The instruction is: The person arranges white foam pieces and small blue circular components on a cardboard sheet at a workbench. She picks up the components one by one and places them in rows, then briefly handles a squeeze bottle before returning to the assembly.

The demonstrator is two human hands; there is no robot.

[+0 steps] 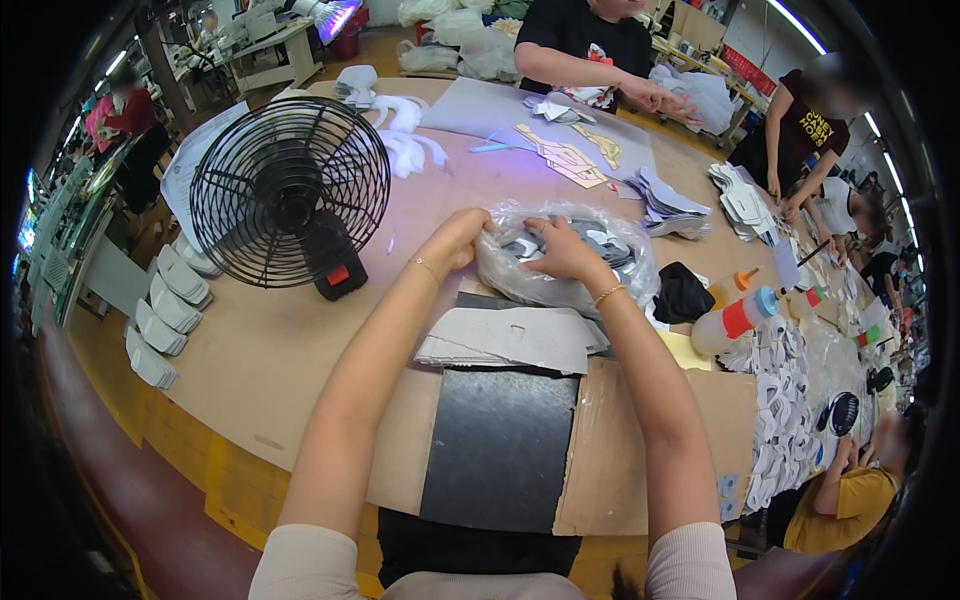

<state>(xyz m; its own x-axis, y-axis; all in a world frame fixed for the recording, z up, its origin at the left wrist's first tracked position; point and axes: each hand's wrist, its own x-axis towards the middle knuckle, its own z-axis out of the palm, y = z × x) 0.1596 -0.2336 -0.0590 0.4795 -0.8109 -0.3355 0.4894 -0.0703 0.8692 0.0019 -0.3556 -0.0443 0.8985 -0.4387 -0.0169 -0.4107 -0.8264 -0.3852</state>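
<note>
Head view: the bag [560,290], clear plastic, sits on the counter [270,350] in front of you, mouth up, w/ grey pcs [607,240] inside. Your L hand [462,235] has its fingers clenched on the bag's left rim. Your R hand [568,252] is at the bag's mouth, thumb & fingers spread over the pcs; can't tell if they've got hold of one.

To do it well, I'd say: use the L hand to pull the rim outward so plastic doesn't fold over your R fingers. Take a light pinch on the top pcs, b/c they'll prob. slide on each other. Don't drag the bag nearer: the card stack [510,338] lies just on its near side. Watch the bottle [735,320] right of the bag, a likely tip hazard.

Hard to make out: L fingertips, hidden in the plastic; lower pcs, buried; exact shapes, lost in glare. Can't tell if the fan [290,195], left of the bag, is running. People beyond the bag are partly cut off.
</note>
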